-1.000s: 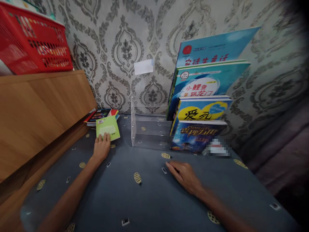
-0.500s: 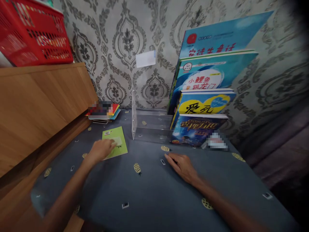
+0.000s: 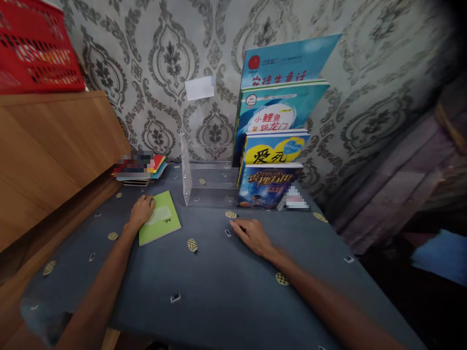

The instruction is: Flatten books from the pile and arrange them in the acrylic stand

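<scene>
A thin green book (image 3: 158, 228) lies flat on the cloth-covered table, with a pale panel and small print on its cover. My left hand (image 3: 143, 210) is at its upper left corner, fingers bent over the edge and covering that part. My right hand (image 3: 253, 236) rests on the cloth, loosely bent with a gap between thumb and finger, and holds nothing. Beyond it stands a clear stepped acrylic rack (image 3: 209, 197). Several upright books fill its right side, among them a dark blue book (image 3: 268, 187) in front and a yellow-and-blue book (image 3: 251, 154) behind that.
A small pile of books (image 3: 158, 167) lies at the back left, partly blurred out. Left of the table is a wooden cabinet (image 3: 54, 146) with a red basket (image 3: 40, 53) on top. A white paper (image 3: 199, 88) is at the patterned wall. Purple curtain (image 3: 368, 194) hangs right.
My left hand has moved from the middle of the green book to its upper left corner, and the book is turned slightly. My right hand stays on the cloth. The view has swung right.
</scene>
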{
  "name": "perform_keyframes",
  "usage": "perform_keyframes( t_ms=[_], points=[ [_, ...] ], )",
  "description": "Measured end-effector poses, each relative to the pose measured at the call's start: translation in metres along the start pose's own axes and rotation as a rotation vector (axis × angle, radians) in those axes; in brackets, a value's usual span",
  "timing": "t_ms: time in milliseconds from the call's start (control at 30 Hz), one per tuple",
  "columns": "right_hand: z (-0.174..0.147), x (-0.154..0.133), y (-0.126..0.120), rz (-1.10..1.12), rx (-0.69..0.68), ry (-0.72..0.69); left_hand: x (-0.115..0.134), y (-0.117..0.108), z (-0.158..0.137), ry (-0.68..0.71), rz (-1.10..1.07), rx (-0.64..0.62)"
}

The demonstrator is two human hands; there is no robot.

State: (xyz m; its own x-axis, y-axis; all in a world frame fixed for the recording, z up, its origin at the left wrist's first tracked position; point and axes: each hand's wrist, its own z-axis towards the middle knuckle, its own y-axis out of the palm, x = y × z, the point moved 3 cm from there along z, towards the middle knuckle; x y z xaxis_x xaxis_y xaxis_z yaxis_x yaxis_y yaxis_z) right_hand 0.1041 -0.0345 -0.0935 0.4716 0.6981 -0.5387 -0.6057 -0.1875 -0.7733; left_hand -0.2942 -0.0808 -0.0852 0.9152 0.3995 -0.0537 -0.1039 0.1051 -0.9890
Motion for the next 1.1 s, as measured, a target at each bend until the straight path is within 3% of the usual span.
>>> perform_keyframes(
  t_ms=[200,567,800,933,1100],
  points=[
    [0.0,0.002,0.002,0.024,0.0,0.004,0.018,-0.015,-0.032,0.002,0.083,-0.009],
    [0.001,0.01,0.0,0.226,0.082,0.105,0.073,-0.055,-0.093,0.071,0.205,-0.19],
    [-0.001,0.026,-0.002,0.287,0.235,0.226,0.108,-0.057,-0.115,0.203,0.16,-0.274],
    [-0.007,0.034,-0.009,0.192,0.259,0.253,0.125,-0.053,-0.124,0.256,0.117,-0.268],
    [-0.027,0.041,-0.029,0.056,0.259,0.298,0.152,-0.047,-0.134,0.338,-0.096,-0.321]
  ],
)
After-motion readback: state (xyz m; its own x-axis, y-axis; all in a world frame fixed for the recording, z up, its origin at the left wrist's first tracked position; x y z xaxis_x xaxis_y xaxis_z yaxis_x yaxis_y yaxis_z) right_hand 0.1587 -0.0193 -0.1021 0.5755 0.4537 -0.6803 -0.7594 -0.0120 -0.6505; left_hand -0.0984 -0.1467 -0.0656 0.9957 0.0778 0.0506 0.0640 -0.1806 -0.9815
